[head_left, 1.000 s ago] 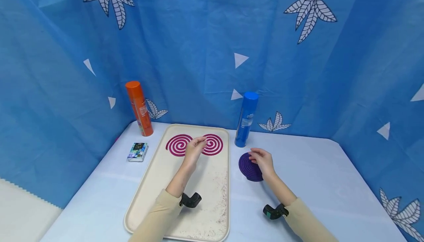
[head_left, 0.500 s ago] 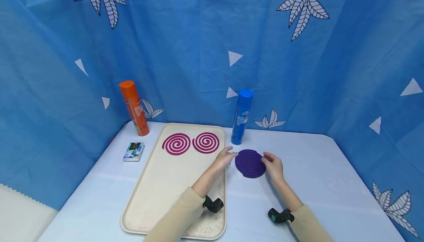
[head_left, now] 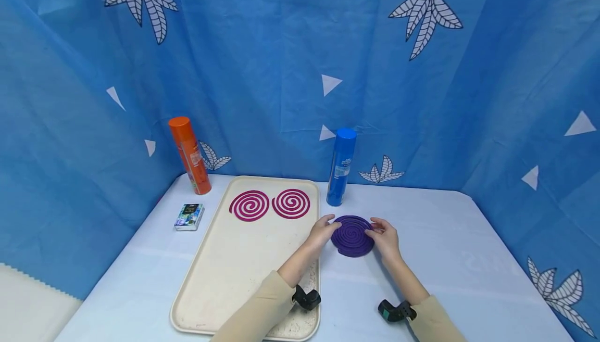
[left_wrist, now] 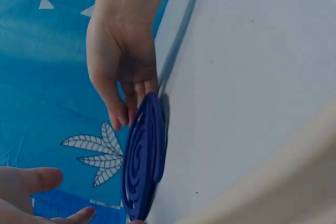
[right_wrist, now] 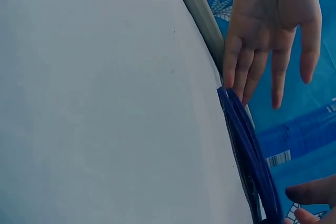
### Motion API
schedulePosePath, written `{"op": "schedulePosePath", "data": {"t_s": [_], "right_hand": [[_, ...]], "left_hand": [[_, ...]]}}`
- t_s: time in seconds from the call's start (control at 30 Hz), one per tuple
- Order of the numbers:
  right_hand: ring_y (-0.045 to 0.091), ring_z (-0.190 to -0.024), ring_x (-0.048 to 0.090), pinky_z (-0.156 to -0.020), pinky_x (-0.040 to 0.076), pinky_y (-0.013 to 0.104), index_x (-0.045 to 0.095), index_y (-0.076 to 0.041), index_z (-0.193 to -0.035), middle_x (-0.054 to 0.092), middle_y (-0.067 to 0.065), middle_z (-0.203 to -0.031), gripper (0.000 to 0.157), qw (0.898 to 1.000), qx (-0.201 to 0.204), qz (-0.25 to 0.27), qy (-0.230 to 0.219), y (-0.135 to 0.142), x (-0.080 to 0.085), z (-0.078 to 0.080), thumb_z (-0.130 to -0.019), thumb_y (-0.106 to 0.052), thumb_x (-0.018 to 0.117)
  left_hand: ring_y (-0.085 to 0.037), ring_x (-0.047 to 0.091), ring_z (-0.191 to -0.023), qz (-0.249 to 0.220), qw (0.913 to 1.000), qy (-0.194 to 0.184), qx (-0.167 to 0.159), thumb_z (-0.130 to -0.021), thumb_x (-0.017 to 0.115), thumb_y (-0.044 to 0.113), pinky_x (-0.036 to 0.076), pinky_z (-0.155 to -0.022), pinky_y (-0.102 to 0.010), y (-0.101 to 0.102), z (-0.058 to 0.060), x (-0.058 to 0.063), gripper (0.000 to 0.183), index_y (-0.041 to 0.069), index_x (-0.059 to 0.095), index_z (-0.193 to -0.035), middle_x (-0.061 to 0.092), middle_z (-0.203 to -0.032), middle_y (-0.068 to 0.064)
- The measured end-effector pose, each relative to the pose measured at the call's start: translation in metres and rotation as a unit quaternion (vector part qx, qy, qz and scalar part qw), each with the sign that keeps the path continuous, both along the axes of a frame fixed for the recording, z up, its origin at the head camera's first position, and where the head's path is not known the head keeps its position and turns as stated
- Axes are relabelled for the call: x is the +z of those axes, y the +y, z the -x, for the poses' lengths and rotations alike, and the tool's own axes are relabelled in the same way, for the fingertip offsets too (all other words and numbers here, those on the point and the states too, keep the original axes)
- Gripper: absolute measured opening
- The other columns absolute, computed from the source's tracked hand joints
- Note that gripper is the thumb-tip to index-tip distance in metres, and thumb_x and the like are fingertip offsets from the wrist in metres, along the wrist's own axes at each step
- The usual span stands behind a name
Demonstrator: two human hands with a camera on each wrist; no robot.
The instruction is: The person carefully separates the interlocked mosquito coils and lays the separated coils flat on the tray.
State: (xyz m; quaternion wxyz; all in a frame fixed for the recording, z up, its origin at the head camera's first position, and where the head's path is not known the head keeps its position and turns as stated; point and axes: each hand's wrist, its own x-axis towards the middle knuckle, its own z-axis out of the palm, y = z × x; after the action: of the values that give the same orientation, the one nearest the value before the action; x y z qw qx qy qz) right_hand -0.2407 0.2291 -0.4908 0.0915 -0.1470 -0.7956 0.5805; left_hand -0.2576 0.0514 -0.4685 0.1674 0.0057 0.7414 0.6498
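Note:
A purple mosquito coil (head_left: 352,236), seemingly of more than one layer, lies on the white table right of the tray. My left hand (head_left: 323,231) is at its left edge; the right wrist view shows that hand's (right_wrist: 270,30) fingers extended, thumb apart, fingertips by the coil's rim (right_wrist: 251,153). On the opposite side my right hand (head_left: 385,239) has its fingers around the right edge. In the left wrist view, the right hand's (left_wrist: 123,51) fingertips meet the coil's (left_wrist: 144,156) rim, with the thumb not plainly pressed on it.
Two magenta coils, a left one (head_left: 250,206) and a right one (head_left: 291,204), lie on the beige tray (head_left: 225,274). A blue spray can (head_left: 340,170) stands behind the purple coil. An orange can (head_left: 190,157) and a small box (head_left: 189,217) are left of the tray.
My left hand has moved right, from above the magenta coils to the purple coil's left edge. The right hand has shifted from over the purple coil to its right edge.

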Motion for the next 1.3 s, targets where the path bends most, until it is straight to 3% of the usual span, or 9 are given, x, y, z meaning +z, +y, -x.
{"op": "schedulePosePath", "data": {"t_s": [0.1, 0.2, 0.3, 0.47, 0.67, 0.8, 1.03, 1.17, 1.3], "right_hand": [[0.019, -0.095, 0.061, -0.068, 0.044, 0.003, 0.052, 0.011, -0.125, 0.056, 0.026, -0.113, 0.045, 1.000, -0.002, 0.018, -0.001, 0.000, 0.000, -0.001, -0.082, 0.007, 0.063], [0.009, -0.089, 0.061, -0.067, 0.045, 0.005, 0.050, 0.010, -0.128, 0.060, 0.022, -0.113, 0.047, 0.998, -0.005, 0.055, -0.007, 0.000, 0.000, -0.002, -0.083, 0.006, 0.062], [-0.006, -0.074, 0.056, -0.062, 0.045, 0.007, 0.045, 0.010, -0.133, 0.067, 0.008, -0.103, 0.050, 0.994, 0.000, 0.108, -0.022, 0.002, 0.002, -0.004, -0.086, 0.004, 0.061], [-0.009, -0.063, 0.055, -0.055, 0.045, 0.008, 0.039, 0.009, -0.139, 0.064, -0.012, -0.086, 0.057, 0.981, 0.028, 0.186, -0.053, 0.008, 0.006, -0.008, -0.087, 0.003, 0.061], [-0.002, -0.067, 0.065, -0.062, 0.054, 0.012, 0.032, 0.007, -0.143, 0.066, -0.012, -0.078, 0.063, 0.967, 0.069, 0.234, -0.077, 0.017, 0.018, -0.010, -0.088, 0.002, 0.061], [0.000, -0.072, 0.066, -0.067, 0.056, 0.014, 0.031, 0.004, -0.145, 0.067, -0.012, -0.080, 0.064, 0.960, 0.079, 0.260, -0.068, 0.018, 0.030, -0.013, -0.088, 0.002, 0.061], [0.001, -0.075, 0.067, -0.069, 0.057, 0.016, 0.043, -0.004, -0.137, 0.069, -0.012, -0.082, 0.055, 0.954, 0.077, 0.288, -0.038, 0.005, 0.059, -0.014, -0.086, 0.003, 0.064], [0.001, -0.076, 0.067, -0.072, 0.057, 0.016, 0.036, 0.001, -0.142, 0.069, -0.011, -0.082, 0.059, 0.950, 0.102, 0.294, -0.029, -0.011, 0.077, -0.018, -0.088, 0.003, 0.061], [0.001, -0.077, 0.067, -0.076, 0.056, 0.017, 0.029, 0.005, -0.144, 0.070, -0.011, -0.083, 0.061, 0.940, 0.148, 0.307, -0.024, -0.029, 0.092, -0.028, -0.090, 0.003, 0.056]], "left_hand": [[-0.042, 0.027, -0.141, 0.001, 1.0000, 0.003, 0.005, -0.094, 0.051, 0.023, 0.026, -0.116, -0.055, -0.001, 0.000, -0.002, 0.050, 0.001, 0.044, -0.139, 0.035, -0.149, -0.026], [-0.043, 0.027, -0.141, -0.011, 0.9999, 0.009, 0.008, -0.094, 0.051, 0.021, 0.026, -0.116, -0.055, -0.002, -0.001, -0.003, 0.048, 0.000, 0.046, -0.137, 0.036, -0.148, -0.027], [-0.043, 0.030, -0.139, -0.016, 0.9996, 0.018, 0.016, -0.093, 0.052, 0.019, 0.028, -0.115, -0.054, -0.003, -0.002, -0.004, 0.046, -0.002, 0.048, -0.134, 0.039, -0.146, -0.027], [-0.038, 0.045, -0.130, -0.009, 0.9989, 0.025, 0.038, -0.092, 0.053, 0.017, 0.039, -0.109, -0.049, -0.005, -0.002, -0.005, 0.041, -0.002, 0.054, -0.129, 0.051, -0.136, -0.023], [-0.021, 0.056, -0.101, -0.002, 0.9976, 0.026, 0.064, -0.088, 0.059, 0.013, 0.051, -0.087, -0.033, -0.010, 0.000, -0.006, 0.033, 0.002, 0.063, -0.118, 0.060, -0.113, -0.014], [-0.021, 0.061, -0.104, -0.020, 0.9972, 0.045, 0.056, -0.087, 0.062, 0.009, 0.053, -0.090, -0.032, -0.019, -0.001, -0.003, 0.034, 0.001, 0.062, -0.120, 0.063, -0.114, -0.017], [-0.014, 0.069, -0.081, -0.038, 0.9949, 0.093, 0.007, -0.087, 0.067, 0.010, 0.059, -0.078, -0.030, -0.042, -0.003, 0.020, 0.051, 0.003, 0.050, -0.135, 0.070, -0.102, -0.022], [-0.010, 0.070, -0.075, -0.079, 0.9906, 0.110, 0.018, -0.084, 0.070, 0.005, 0.060, -0.074, -0.028, -0.060, -0.005, 0.038, 0.054, 0.002, 0.050, -0.134, 0.071, -0.093, -0.020], [-0.006, 0.068, -0.072, -0.120, 0.9839, 0.125, 0.043, -0.082, 0.070, 0.001, 0.059, -0.072, -0.023, -0.079, -0.009, 0.055, 0.049, 0.001, 0.055, -0.128, 0.071, -0.080, -0.004]]}}
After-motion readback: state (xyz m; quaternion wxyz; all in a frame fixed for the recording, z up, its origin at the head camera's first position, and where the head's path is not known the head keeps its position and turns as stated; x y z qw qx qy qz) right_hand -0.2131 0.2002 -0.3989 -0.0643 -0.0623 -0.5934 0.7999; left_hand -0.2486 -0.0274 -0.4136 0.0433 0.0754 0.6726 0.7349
